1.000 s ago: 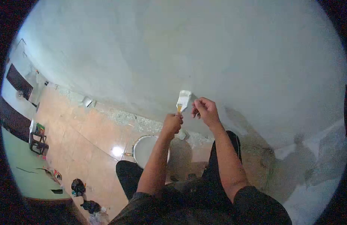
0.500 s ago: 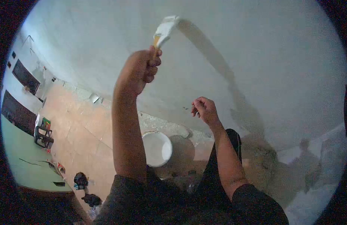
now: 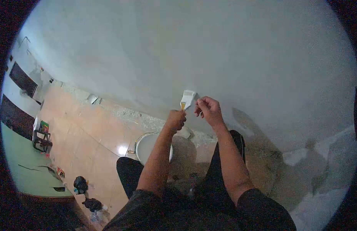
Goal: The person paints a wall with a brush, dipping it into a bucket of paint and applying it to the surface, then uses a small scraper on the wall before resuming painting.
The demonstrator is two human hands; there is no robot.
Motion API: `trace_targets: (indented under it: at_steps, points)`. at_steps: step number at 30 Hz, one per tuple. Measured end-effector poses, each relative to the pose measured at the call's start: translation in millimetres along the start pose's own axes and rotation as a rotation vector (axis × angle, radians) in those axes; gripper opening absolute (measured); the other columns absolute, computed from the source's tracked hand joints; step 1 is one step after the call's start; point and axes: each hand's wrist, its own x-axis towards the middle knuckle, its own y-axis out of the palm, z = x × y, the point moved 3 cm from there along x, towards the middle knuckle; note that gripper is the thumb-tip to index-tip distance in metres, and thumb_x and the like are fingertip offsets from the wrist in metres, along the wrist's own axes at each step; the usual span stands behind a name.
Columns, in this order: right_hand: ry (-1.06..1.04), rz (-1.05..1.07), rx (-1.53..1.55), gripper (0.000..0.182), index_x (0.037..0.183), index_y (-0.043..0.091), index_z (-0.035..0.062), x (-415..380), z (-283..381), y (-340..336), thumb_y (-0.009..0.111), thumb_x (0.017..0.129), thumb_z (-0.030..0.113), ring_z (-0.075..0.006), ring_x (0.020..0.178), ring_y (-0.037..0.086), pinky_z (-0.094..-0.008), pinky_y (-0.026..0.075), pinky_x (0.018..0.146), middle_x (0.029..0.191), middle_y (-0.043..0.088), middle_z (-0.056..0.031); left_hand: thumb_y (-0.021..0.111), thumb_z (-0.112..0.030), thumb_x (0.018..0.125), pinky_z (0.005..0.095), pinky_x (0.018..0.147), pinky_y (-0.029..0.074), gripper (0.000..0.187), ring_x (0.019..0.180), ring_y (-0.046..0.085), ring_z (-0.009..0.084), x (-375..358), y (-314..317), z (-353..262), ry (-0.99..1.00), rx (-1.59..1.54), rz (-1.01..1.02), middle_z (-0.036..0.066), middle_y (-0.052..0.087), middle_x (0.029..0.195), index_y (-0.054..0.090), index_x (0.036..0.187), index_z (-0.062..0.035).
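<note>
A paintbrush (image 3: 188, 98) with white-coated bristles and a yellow handle is in my left hand (image 3: 175, 121), whose fingers are wrapped round the handle. The bristles point up at the pale wall (image 3: 224, 50); whether they touch it I cannot tell. Just right of the brush is my right hand (image 3: 210, 110), its fingers curled with thumb and forefinger close together. Anything between those fingers is too small to make out. Below my left forearm stands a round white bucket (image 3: 145, 145), partly hidden by that arm.
Rough debris (image 3: 128, 114) runs along the wall's foot beside the tiled floor (image 3: 86, 144). Dark bags (image 3: 81, 184) lie lower left, near a light green surface (image 3: 36, 173). A dark frame-like object (image 3: 42, 141) stands at the left.
My left hand has come down with the brush from high on the wall to beside my right hand. My right hand has barely moved. More of the bucket's left side and my left knee now show.
</note>
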Motion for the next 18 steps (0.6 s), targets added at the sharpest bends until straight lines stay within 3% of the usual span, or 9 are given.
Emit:
trace_targets:
  at_steps: [3, 5, 8, 10, 12, 15, 18]
  points:
    - [0.067, -0.007, 0.034, 0.023, 0.082, 0.059, -0.0021, -3, 0, 3, 0.054, 0.091, 0.018, -0.0126, 0.053, 0.057, -0.0277, 0.048, 0.051, 0.064, 0.061, -0.0077, 0.056, -0.019, 0.083, 0.0299, 0.039, 0.035, 0.021, 0.045, 0.046, 0.0133, -26, -10, -39, 0.028, 0.194, -0.014, 0.003, 0.052, 0.057, 0.058, 0.073, -0.0006]
    - [0.056, 0.042, -0.016, 0.023, 0.081, 0.059, -0.0024, -3, 5, 2, 0.054, 0.090, 0.019, -0.0129, 0.053, 0.057, -0.0276, 0.048, 0.051, 0.064, 0.062, -0.0085, 0.058, -0.020, 0.082, 0.0292, 0.041, 0.036, 0.021, 0.047, 0.046, 0.0125, -58, -19, -92, 0.178, 0.347, -0.057, 0.002, 0.053, 0.059, 0.061, 0.075, -0.0011]
    - [0.049, 0.038, -0.087, 0.023, 0.081, 0.059, -0.0026, -2, 17, 3, 0.054, 0.090, 0.018, -0.0135, 0.053, 0.058, -0.0279, 0.048, 0.051, 0.064, 0.061, -0.0090, 0.055, -0.026, 0.086, 0.0255, 0.041, 0.031, 0.025, 0.047, 0.043, 0.0102, -99, -27, -162, 0.286, 0.293, -0.138, 0.001, 0.054, 0.061, 0.064, 0.080, -0.0030]
    - [0.039, 0.050, -0.015, 0.023, 0.081, 0.059, -0.0026, -2, 14, 2, 0.054, 0.090, 0.018, -0.0140, 0.054, 0.058, -0.0285, 0.048, 0.051, 0.064, 0.062, -0.0096, 0.053, -0.026, 0.088, 0.0224, 0.039, 0.026, 0.026, 0.044, 0.037, 0.0069, -115, -38, -194, 0.482, 0.197, -0.091, -0.001, 0.050, 0.060, 0.061, 0.086, -0.0015]
    - [0.020, 0.071, -0.081, 0.023, 0.081, 0.059, -0.0025, 0, 12, 0, 0.053, 0.091, 0.018, -0.0143, 0.055, 0.058, -0.0289, 0.048, 0.052, 0.065, 0.062, -0.0101, 0.051, -0.026, 0.089, 0.0225, 0.038, 0.025, 0.026, 0.043, 0.033, 0.0057, -137, -45, -216, 0.502, 0.059, -0.022, -0.003, 0.046, 0.059, 0.058, 0.090, -0.0016]
    - [-0.010, 0.076, -0.071, 0.027, 0.083, 0.058, 0.0015, 2, 2, -3, 0.052, 0.092, 0.026, -0.0110, 0.055, 0.058, -0.0248, 0.043, 0.046, 0.066, 0.061, -0.0056, 0.049, -0.026, 0.090, 0.0227, 0.037, 0.024, 0.024, 0.043, 0.033, 0.0050, -125, -45, -203, 0.500, -0.041, -0.006, -0.004, 0.044, 0.059, 0.056, 0.089, -0.0031]
    - [0.036, 0.055, -0.080, 0.024, 0.083, 0.058, 0.0009, 0, 6, -2, 0.051, 0.091, 0.022, -0.0115, 0.055, 0.058, -0.0248, 0.043, 0.046, 0.066, 0.061, -0.0057, 0.048, -0.027, 0.090, 0.0255, 0.037, 0.028, 0.023, 0.043, 0.037, 0.0091, -81, -27, -152, 0.447, -0.056, -0.055, 0.000, 0.047, 0.060, 0.055, 0.081, -0.0066]
